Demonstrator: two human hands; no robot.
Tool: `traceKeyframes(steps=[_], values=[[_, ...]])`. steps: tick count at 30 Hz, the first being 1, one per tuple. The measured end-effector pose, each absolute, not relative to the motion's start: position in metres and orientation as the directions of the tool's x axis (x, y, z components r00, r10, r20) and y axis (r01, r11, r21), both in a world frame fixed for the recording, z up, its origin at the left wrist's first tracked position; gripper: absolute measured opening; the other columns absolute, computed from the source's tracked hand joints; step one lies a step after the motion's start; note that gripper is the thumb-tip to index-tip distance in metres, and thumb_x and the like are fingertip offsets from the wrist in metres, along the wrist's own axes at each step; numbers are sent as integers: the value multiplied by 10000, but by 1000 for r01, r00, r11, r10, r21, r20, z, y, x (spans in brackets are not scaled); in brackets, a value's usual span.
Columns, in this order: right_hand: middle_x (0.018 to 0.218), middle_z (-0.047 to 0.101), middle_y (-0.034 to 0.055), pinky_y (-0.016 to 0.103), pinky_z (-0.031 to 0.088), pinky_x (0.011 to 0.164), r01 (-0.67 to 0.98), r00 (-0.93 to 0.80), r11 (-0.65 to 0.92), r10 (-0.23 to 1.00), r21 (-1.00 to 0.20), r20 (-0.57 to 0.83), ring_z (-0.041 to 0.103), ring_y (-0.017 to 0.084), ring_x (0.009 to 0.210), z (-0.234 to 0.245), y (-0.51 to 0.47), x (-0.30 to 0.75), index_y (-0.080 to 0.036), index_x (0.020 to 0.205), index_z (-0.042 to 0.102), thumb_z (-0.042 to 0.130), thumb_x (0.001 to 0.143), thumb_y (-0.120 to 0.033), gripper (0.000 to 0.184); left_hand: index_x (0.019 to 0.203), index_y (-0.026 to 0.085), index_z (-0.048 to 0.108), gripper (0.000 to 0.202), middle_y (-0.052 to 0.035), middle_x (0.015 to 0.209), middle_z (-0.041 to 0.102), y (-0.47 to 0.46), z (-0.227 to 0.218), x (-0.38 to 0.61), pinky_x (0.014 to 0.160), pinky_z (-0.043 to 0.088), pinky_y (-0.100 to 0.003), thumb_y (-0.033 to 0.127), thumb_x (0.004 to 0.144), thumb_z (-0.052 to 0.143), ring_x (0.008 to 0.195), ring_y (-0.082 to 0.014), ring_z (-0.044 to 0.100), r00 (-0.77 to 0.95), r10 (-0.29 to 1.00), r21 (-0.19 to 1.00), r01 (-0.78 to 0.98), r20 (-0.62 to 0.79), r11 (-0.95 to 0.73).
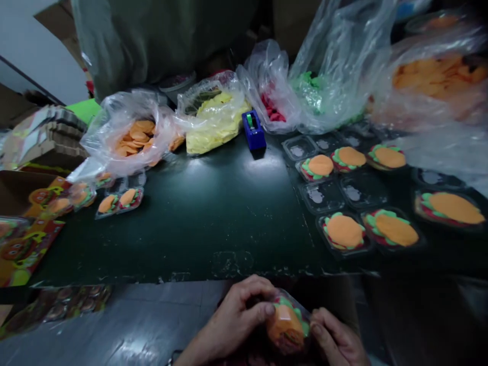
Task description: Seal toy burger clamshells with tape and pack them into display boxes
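In the head view, the left hand [234,317] and right hand [337,341] both pinched a toy burger pack [286,323], closed on it below the near edge of the dark table [213,213]; print on the colourful cards [23,239] at left was too blurred to read

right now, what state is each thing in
burger pack: gripped between left hand and right hand
orange disc bag: open, slumped
tape dispenser: upright, untouched
clear trays: some filled, some empty
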State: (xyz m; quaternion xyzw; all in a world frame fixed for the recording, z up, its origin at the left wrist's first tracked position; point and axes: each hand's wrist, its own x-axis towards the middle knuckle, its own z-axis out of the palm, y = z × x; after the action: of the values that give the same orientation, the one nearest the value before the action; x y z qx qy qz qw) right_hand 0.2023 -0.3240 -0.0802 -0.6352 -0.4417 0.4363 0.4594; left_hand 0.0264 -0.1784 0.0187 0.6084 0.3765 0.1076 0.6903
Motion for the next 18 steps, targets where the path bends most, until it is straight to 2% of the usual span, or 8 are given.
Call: traceKeyframes(steps=[2, 5, 9, 12, 15, 18], values=[[577, 552, -21, 174, 443, 514, 224, 216, -138, 972, -965, -89, 537, 125, 526, -79, -332, 206, -210, 663, 565, 466, 922, -397, 334, 890, 160, 710, 165, -46, 901, 647, -184, 14, 31, 820, 426, -281, 289, 820, 635, 861, -179, 575, 666, 625, 913, 286, -407, 289], [576, 563, -21, 175, 442, 515, 251, 139, -105, 988, -962, -72, 544, 125, 524, -77, -343, 210, -210, 663, 564, 451, 926, -404, 346, 885, 153, 689, 166, -30, 840, 647, -194, 12, 38, 748, 428, -256, 294, 804, 664, 780, -154, 564, 657, 573, 867, 300, -490, 398], [614, 573, -12, 197, 429, 539, 195, 62, -182, 983, -964, -173, 543, 133, 558, -84, -365, 212, -203, 672, 573, 390, 942, -492, 437, 870, 154, 702, 121, -24, 848, 634, -205, 14, 45, 742, 416, -236, 240, 824, 631, 802, -150, 557, 709, 527, 883, 400, -468, 247], [628, 571, -8, 222, 423, 567, 124, 30, -239, 971, -963, -237, 551, 147, 586, -85, -377, 212, -200, 672, 588, 417, 918, -540, 453, 883, 162, 702, 134, -26, 853, 633, -209, 16, 52, 739, 411, -233, 229, 849, 590, 803, -150, 560, 746, 487, 885, 440, -454, 151], [654, 576, -16, 233, 422, 600, 34, 145, -283, 950, -959, -276, 552, 150, 615, -80, -373, 210, -212, 709, 603, 504, 875, -546, 386, 862, 163, 699, 150, -30, 841, 634, -208, 16, 56, 737, 406, -235, 251, 861, 577, 798, -155, 563, 742, 503, 882, 462, -443, 95], [711, 581, -10, 248, 434, 644, -67, 247, -242, 936, -968, -251, 549, 162, 672, -74, -362, 208, -224, 763, 606, 532, 855, -544, 341, 828, 158, 692, 164, -32, 814, 633, -207, 17, 56, 716, 405, -238, 278, 856, 583, 771, -157, 556, 716, 528, 869, 487, -457, 91]])
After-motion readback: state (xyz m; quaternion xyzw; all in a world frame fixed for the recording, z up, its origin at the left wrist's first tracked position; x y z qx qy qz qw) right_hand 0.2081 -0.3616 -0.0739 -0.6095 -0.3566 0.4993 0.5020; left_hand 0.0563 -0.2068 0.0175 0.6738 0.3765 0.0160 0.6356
